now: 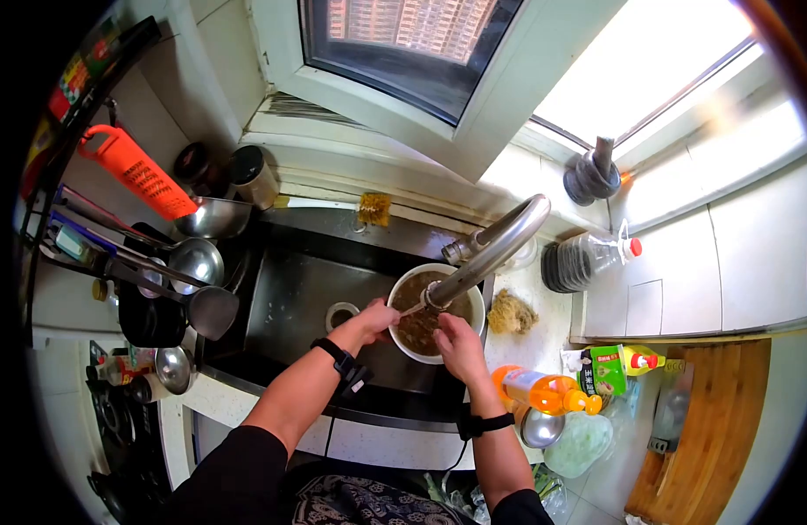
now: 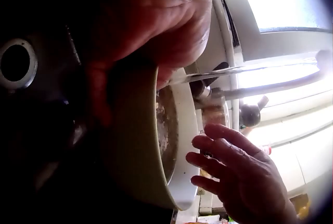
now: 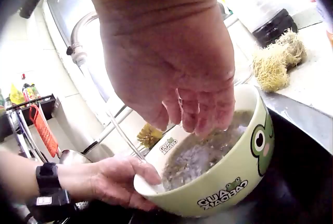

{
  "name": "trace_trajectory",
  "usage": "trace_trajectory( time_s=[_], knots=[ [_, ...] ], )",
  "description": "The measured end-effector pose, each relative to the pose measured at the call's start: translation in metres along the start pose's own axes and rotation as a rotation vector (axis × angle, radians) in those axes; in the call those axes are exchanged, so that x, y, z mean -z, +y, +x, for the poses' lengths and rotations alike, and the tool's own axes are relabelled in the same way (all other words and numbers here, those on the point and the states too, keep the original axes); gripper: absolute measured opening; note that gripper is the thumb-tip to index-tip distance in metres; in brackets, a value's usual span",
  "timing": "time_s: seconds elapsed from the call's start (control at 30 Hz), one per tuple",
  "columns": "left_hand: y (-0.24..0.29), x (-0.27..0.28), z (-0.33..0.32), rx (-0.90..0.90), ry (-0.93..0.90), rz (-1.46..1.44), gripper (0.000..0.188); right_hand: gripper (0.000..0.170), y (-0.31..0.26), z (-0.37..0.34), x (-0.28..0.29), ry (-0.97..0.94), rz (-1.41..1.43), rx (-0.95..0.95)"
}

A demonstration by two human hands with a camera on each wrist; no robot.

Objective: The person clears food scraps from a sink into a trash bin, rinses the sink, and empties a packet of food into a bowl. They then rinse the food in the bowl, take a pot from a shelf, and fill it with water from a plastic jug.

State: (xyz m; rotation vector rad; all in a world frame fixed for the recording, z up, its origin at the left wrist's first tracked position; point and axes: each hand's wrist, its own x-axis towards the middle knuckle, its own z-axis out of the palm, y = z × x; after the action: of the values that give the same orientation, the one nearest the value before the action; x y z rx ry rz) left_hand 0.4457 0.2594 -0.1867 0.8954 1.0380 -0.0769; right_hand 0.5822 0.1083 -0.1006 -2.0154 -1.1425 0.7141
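Observation:
A pale green bowl (image 1: 478,325) (image 2: 132,146) (image 3: 229,195) with a frog print holds cloudy brownish water with bits in it, inside the sink. My left hand (image 1: 377,322) (image 2: 171,21) (image 3: 122,182) grips its rim, thumb on the inner side and fingers outside. Above the bowl's near right part hovers my right hand (image 1: 461,348) (image 2: 250,179) (image 3: 171,62), its fingers loosely extended and holding nothing. From the curved faucet (image 1: 499,249), a thin water stream (image 2: 239,71) (image 3: 124,136) runs down near the left hand's thumb.
Right of the sink lie a fibrous scrubber (image 1: 511,312) and an orange bottle (image 1: 543,389). A large plastic bottle (image 1: 587,261) stands behind them. Ladles and a spatula (image 1: 212,311) hang at left. A yellow sponge (image 1: 374,209) sits on the sink's back edge, below the window.

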Motion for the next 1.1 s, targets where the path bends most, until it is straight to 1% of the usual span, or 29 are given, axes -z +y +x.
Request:
trace_trajectory(
  time_s=[0.07,0.17,0.2,0.3,0.37,0.4,0.53,0.63,0.67,0.77,0.8,0.87,0.9,0.93,1.0,1.03,1.1],
  knots=[
    [-0.004,0.004,0.000,0.005,0.019,-0.026,0.043,0.029,-0.004,0.007,0.008,-0.002,-0.017,0.002],
    [-0.013,0.014,-0.005,-0.005,-0.035,-0.025,0.044,0.028,0.012,0.022,0.012,0.055,0.087,-0.041],
    [-0.021,0.018,-0.001,0.009,-0.066,-0.042,0.047,0.029,0.013,0.030,0.015,0.026,0.107,-0.091],
    [-0.025,0.025,-0.013,0.015,-0.062,-0.064,0.049,0.031,-0.003,0.057,0.021,0.041,0.131,-0.043],
    [-0.027,0.028,-0.023,-0.003,-0.013,-0.048,0.048,0.034,-0.027,0.076,0.026,-0.010,0.034,-0.042],
    [-0.029,0.031,-0.027,-0.011,0.011,-0.041,0.047,0.039,-0.005,0.092,0.016,-0.022,0.035,-0.002],
    [-0.037,0.047,-0.037,0.003,0.021,-0.069,0.046,0.042,0.004,0.123,-0.002,-0.084,-0.003,0.188],
    [-0.033,0.051,-0.051,-0.005,0.041,-0.062,0.046,0.045,0.001,0.131,-0.006,-0.160,0.096,0.126],
    [-0.033,0.053,-0.054,-0.011,0.050,-0.063,0.046,0.048,0.000,0.132,-0.006,-0.174,0.092,0.129],
    [-0.041,0.057,-0.057,-0.016,0.064,-0.082,0.047,0.051,-0.005,0.136,0.003,-0.233,0.037,0.073],
    [-0.042,0.059,-0.057,-0.018,0.065,-0.088,0.048,0.054,-0.003,0.140,0.003,-0.252,0.086,0.106],
    [-0.045,0.062,-0.058,-0.007,0.074,-0.060,0.049,0.056,0.003,0.149,0.009,-0.227,0.338,0.000],
    [-0.044,0.062,-0.061,-0.001,0.079,-0.045,0.050,0.058,-0.002,0.150,0.013,-0.213,0.464,-0.054],
    [-0.044,0.061,-0.065,-0.006,0.091,-0.072,0.050,0.060,-0.018,0.145,0.019,-0.221,0.535,-0.159],
    [-0.044,0.060,-0.074,-0.018,0.119,-0.127,0.050,0.054,0.003,0.146,0.006,-0.132,0.383,-0.026],
    [-0.046,0.060,-0.077,-0.029,0.121,-0.127,0.050,0.051,0.004,0.144,0.002,-0.090,0.308,0.042],
    [-0.054,0.065,-0.082,-0.051,0.138,-0.130,0.048,0.050,-0.002,0.124,0.009,-0.153,0.445,-0.064]
  ],
)
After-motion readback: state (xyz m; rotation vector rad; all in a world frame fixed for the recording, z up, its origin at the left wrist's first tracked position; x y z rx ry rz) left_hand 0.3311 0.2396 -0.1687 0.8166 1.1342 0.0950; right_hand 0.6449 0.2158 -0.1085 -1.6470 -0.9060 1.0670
